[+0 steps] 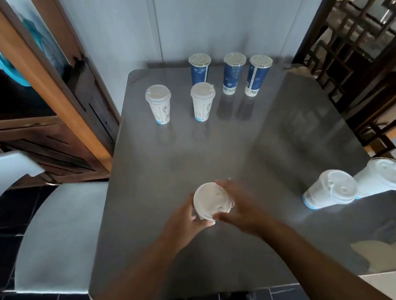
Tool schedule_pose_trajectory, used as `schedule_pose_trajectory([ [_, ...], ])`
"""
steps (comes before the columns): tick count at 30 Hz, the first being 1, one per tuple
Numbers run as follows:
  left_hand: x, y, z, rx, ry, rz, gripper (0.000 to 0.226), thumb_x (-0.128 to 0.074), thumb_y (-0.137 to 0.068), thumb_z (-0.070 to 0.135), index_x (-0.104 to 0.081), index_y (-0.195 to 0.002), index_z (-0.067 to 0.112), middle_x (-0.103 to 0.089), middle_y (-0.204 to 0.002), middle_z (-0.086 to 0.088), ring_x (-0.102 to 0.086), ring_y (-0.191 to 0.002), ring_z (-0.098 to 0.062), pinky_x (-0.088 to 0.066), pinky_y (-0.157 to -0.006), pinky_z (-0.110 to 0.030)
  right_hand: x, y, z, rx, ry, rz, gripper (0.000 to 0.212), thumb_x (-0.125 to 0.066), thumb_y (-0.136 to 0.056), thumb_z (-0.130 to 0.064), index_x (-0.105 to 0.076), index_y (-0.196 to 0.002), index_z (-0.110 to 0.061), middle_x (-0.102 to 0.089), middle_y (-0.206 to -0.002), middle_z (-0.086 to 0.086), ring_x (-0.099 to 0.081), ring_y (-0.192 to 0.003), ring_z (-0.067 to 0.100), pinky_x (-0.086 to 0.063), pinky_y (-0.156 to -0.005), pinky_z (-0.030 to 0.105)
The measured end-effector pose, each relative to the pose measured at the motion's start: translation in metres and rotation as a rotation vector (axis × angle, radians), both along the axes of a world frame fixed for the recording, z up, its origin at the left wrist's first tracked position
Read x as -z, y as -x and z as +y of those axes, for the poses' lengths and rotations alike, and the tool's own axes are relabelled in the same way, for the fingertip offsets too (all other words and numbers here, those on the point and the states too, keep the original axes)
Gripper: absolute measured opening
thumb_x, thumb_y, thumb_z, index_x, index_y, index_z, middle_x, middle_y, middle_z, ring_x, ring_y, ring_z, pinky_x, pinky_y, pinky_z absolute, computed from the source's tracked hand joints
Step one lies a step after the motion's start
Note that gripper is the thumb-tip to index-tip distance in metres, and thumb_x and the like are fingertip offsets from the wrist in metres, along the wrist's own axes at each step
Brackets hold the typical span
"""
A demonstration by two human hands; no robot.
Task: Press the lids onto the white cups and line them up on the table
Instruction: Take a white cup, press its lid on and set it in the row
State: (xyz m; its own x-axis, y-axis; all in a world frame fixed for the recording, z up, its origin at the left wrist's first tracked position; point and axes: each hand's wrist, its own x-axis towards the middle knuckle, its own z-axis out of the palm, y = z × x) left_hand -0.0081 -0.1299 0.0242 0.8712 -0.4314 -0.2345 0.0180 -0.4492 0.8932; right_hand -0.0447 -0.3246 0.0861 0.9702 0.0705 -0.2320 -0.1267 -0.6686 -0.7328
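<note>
Steel table [216,148], far right corner cut off. Near edge: left hand [185,218] and right hand [238,208] both grip white cup [201,214]; lid [211,200] on top hides its body. Seating unclear.

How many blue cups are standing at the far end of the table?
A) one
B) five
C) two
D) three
D: three blue cups stand in a row at the back, each with a lid, behind two white cups.
</note>
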Motion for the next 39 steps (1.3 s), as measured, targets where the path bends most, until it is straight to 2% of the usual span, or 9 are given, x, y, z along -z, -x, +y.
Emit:
schedule_pose_trajectory([
  [6, 0.021, -0.002, 0.002, 0.002, -0.018, 0.045, 0.072, -0.090, -0.073, 0.025, -0.047, -0.130, 0.041, -0.067, -0.123, 0.019, -0.065, -0.114, 0.001, -0.054, -0.099, -0.025, 0.010, -0.004, 0.002, -0.035, 0.046, 0.035, 0.083, -0.080, -0.079, -0.030, -0.033, -0.147, -0.019, -0.039, -0.149, -0.002, -0.038, -0.134, 0.013, -0.024, -0.094, 0.009],
  [11, 0.024, -0.004, 0.003, 0.003, -0.040, 0.025, 0.065, -0.089, -0.073, 0.025, -0.050, -0.120, 0.048, -0.068, -0.114, 0.024, -0.066, -0.102, 0.012, -0.051, -0.083, -0.007, 0.002, -0.015, 0.018, -0.032, 0.149, 0.054, 0.076, -0.063, -0.082, -0.056, -0.035, -0.143, -0.020, -0.042, -0.144, 0.003, -0.041, -0.130, 0.023, -0.035, -0.103, 0.032],
  [15, 0.029, -0.002, 0.001, -0.005, -0.074, -0.027, 0.063, -0.085, -0.077, 0.029, -0.054, -0.131, 0.026, -0.071, -0.118, 0.009, -0.070, -0.103, -0.006, -0.057, -0.092, -0.034, 0.003, -0.041, 0.051, -0.102, 0.463, -0.124, 0.068, -0.044, -0.089, -0.063, -0.044, -0.137, -0.015, -0.051, -0.138, 0.009, -0.048, -0.125, 0.032, -0.032, -0.111, 0.047],
  [19, 0.034, -0.003, -0.001, -0.009, -0.072, -0.049, 0.071, -0.089, -0.074, 0.027, -0.053, -0.135, 0.025, -0.068, -0.115, 0.020, -0.070, -0.100, -0.004, -0.058, -0.091, -0.035, 0.011, -0.053, 0.062, -0.110, 0.620, -0.088, 0.061, -0.031, -0.094, -0.059, -0.047, -0.133, -0.015, -0.051, -0.140, 0.009, -0.041, -0.132, 0.031, -0.022, -0.115, 0.056],
  [22, 0.039, 0.001, -0.001, -0.047, -0.066, -0.017, 0.066, -0.090, -0.072, 0.019, -0.051, -0.123, 0.033, -0.061, -0.102, 0.033, -0.066, -0.085, 0.011, -0.057, -0.081, -0.018, 0.012, -0.053, 0.062, -0.126, 0.650, -0.097, 0.050, -0.033, -0.095, -0.046, -0.049, -0.131, -0.015, -0.051, -0.140, 0.009, -0.040, -0.135, 0.031, -0.027, -0.113, 0.056],
  [24, 0.045, 0.003, -0.002, -0.079, -0.040, 0.024, 0.069, -0.090, -0.072, 0.015, -0.052, -0.129, 0.026, -0.062, -0.102, 0.035, -0.065, -0.086, 0.017, -0.053, -0.076, -0.010, 0.012, -0.052, 0.062, -0.136, 0.654, -0.106, 0.046, -0.033, -0.094, -0.041, -0.050, -0.128, -0.015, -0.052, -0.139, 0.010, -0.042, -0.134, 0.032, -0.032, -0.110, 0.053],
  [31, 0.053, 0.000, -0.001, -0.088, 0.018, 0.055, 0.060, -0.077, -0.060, 0.051, -0.050, -0.112, 0.042, -0.071, -0.097, 0.023, -0.072, -0.090, -0.012, -0.061, -0.083, -0.038, 0.013, -0.056, 0.062, -0.168, 0.636, -0.101, 0.044, -0.030, -0.094, -0.037, -0.051, -0.126, -0.014, -0.050, -0.140, 0.009, -0.045, -0.130, 0.032, -0.041, -0.104, 0.046],
  [37, 0.046, -0.001, -0.003, -0.077, 0.004, 0.029, 0.071, -0.077, -0.061, 0.049, -0.041, -0.123, 0.048, -0.071, -0.092, 0.025, -0.073, -0.087, -0.010, -0.060, -0.078, -0.030, 0.014, -0.056, 0.061, -0.179, 0.628, -0.084, 0.043, -0.032, -0.093, -0.038, -0.051, -0.123, -0.013, -0.051, -0.138, 0.011, -0.048, -0.122, 0.031, -0.044, -0.101, 0.044],
  [39, 0.046, 0.000, -0.002, -0.074, 0.002, 0.019, 0.061, -0.083, -0.064, 0.039, -0.046, -0.111, 0.052, -0.071, -0.093, 0.035, -0.070, -0.087, 0.006, -0.055, -0.074, -0.013, 0.016, -0.056, 0.062, -0.176, 0.635, -0.087, 0.042, -0.035, -0.093, -0.039, -0.051, -0.121, -0.014, -0.051, -0.135, 0.011, -0.049, -0.119, 0.031, -0.045, -0.098, 0.045],
])
